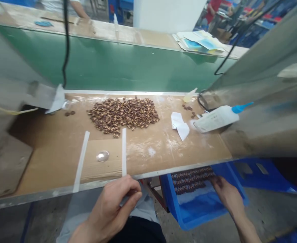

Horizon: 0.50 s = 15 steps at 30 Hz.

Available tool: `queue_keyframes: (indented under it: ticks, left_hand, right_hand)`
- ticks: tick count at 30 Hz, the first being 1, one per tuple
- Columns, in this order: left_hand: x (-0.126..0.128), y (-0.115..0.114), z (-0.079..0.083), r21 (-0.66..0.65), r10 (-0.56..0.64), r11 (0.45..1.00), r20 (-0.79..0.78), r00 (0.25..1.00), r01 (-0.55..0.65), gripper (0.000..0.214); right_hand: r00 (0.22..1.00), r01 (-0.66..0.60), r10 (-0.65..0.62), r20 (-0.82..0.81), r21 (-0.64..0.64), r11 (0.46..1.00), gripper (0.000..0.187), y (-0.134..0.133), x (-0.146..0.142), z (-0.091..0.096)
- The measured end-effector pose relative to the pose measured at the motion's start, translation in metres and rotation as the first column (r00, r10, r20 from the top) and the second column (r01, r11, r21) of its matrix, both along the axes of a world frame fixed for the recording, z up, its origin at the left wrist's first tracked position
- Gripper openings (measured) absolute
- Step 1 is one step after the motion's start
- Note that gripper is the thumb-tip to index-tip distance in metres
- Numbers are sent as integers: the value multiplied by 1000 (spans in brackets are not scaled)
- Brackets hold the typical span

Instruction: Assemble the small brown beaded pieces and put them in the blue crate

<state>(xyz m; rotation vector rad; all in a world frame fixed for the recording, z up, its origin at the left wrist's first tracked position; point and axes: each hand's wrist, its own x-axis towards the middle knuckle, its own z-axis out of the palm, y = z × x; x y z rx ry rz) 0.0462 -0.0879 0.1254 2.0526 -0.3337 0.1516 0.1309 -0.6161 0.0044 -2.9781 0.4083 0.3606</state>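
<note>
My left hand (113, 204) is in front of the bench edge, its fingers curled and thumb against the forefinger; whatever it may hold is hidden. My right hand (226, 194) reaches into a blue bin (201, 219) below the bench, fingertips closed together at the end of the rows of small dark brown pieces (188, 180). Whether a piece is between those fingertips cannot be made out. A large heap of small brown and gold pieces (123, 114) lies on the bench. Nearer me, a small clear, shiny puddle (102, 156) sits on a cardboard patch (97, 170) between two white tape strips.
A white bottle with a blue nozzle (216, 118) lies at the right, beside crumpled white paper (180, 125) and a small glue bottle (190, 95). Behind the bench runs a green belt (128, 67). Metal panels (264, 84) flank both sides, and cables hang down. Another person's arm (80, 9) is across the belt.
</note>
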Motion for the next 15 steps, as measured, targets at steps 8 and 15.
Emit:
queue_keyframes:
  ticks: [8,15]
  left_hand:
    - [-13,8,-10,-56,34,998,-11,999,-34,18]
    - [-60,57,-5,-34,299,953,-59,952,-301,16]
  right_hand:
    - [820,-394,19,572,540,744,35,202,24,106]
    - [599,-797,635,489,288,530,28,372,117,102]
